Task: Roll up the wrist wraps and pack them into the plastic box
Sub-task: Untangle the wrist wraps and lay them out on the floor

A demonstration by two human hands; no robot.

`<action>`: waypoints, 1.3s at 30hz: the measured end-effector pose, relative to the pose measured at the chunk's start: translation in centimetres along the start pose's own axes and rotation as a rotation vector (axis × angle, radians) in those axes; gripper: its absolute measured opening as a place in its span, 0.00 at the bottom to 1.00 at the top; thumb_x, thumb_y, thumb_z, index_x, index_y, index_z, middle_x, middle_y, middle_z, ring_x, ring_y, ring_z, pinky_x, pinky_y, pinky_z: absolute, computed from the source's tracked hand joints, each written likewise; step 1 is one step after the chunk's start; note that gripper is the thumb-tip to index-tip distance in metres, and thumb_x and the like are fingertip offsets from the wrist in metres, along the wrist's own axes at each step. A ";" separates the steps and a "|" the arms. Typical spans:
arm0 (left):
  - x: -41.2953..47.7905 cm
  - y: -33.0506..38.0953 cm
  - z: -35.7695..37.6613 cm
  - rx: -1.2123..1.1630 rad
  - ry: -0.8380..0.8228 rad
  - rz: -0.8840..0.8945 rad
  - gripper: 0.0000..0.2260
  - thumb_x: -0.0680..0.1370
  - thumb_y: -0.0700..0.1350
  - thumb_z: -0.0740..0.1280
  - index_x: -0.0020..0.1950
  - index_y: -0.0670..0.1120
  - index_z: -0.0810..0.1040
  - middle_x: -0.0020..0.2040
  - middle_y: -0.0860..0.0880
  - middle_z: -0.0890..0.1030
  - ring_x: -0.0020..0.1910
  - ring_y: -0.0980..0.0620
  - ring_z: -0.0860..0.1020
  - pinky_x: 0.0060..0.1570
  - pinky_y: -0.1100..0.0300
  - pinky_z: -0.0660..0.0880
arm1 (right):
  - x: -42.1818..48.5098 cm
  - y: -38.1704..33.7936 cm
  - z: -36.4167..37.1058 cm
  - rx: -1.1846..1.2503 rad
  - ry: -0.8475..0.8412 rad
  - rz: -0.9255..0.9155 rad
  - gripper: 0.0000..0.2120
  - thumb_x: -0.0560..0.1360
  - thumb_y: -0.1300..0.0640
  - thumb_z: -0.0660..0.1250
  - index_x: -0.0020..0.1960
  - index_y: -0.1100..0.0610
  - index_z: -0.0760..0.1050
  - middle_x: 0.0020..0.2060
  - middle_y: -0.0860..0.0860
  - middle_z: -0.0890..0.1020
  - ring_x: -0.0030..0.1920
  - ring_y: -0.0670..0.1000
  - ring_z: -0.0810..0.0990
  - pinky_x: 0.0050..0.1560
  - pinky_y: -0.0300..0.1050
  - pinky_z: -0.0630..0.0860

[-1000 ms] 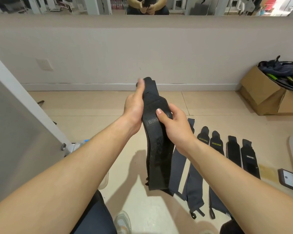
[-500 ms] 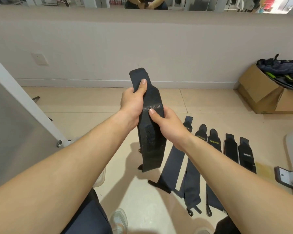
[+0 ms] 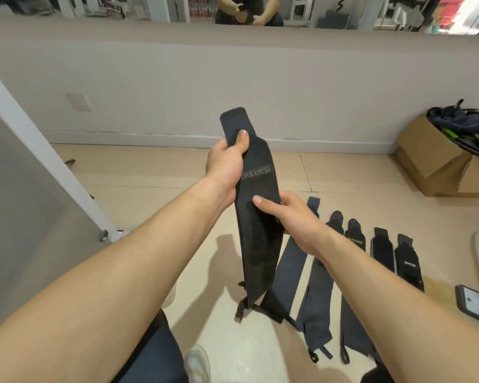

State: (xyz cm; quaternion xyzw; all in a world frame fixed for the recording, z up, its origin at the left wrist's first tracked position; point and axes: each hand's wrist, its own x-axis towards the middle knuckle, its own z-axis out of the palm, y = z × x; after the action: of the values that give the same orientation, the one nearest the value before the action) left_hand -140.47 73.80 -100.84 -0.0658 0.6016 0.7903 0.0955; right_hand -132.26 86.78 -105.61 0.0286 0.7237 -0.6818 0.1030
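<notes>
Black wrist wrap (image 3: pixel 260 244) upright, left hand (image 3: pixel 227 164) top, right hand (image 3: pixel 291 214) mid-edge

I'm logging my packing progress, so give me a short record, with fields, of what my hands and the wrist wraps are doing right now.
held item: black wrist wrap, unrolled, hanging down lengthwise
left hand: grips the wrap near its top end, thumb on the front
right hand: holds the wrap at its middle
wraps on floor: five, laid flat side by side, right of the held one
cardboard box: far right, dark gear inside
plastic box: not clearly in view
rolled wraps: none visible
</notes>
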 end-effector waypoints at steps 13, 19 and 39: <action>-2.6 -2.5 -2.8 0.404 -0.500 -0.356 0.41 0.76 0.76 0.51 0.64 0.43 0.79 0.51 0.46 0.85 0.56 0.46 0.82 0.65 0.49 0.75 | 0.4 -2.8 -0.9 0.104 0.370 -0.009 0.15 0.80 0.47 0.70 0.56 0.59 0.82 0.47 0.54 0.88 0.50 0.55 0.87 0.52 0.54 0.84; -3.9 -4.8 -2.6 0.660 -0.590 -0.072 0.10 0.80 0.48 0.71 0.60 0.47 0.81 0.53 0.50 0.86 0.52 0.51 0.85 0.53 0.57 0.81 | 1.3 -4.7 -3.7 0.585 0.606 0.183 0.20 0.77 0.48 0.73 0.61 0.62 0.77 0.49 0.58 0.87 0.45 0.60 0.88 0.47 0.63 0.84; -1.7 -2.3 -0.9 -0.104 -0.029 -0.401 0.12 0.86 0.38 0.57 0.65 0.34 0.73 0.60 0.37 0.80 0.57 0.40 0.82 0.55 0.43 0.81 | -3.2 -2.4 -1.0 -0.413 0.125 0.221 0.09 0.80 0.54 0.68 0.59 0.54 0.79 0.47 0.51 0.86 0.47 0.51 0.85 0.48 0.47 0.81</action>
State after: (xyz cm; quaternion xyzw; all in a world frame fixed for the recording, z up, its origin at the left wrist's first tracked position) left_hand -138.28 73.37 -102.91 -0.1776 0.5334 0.7863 0.2562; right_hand -129.72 87.89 -102.57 0.1279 0.8453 -0.5007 0.1356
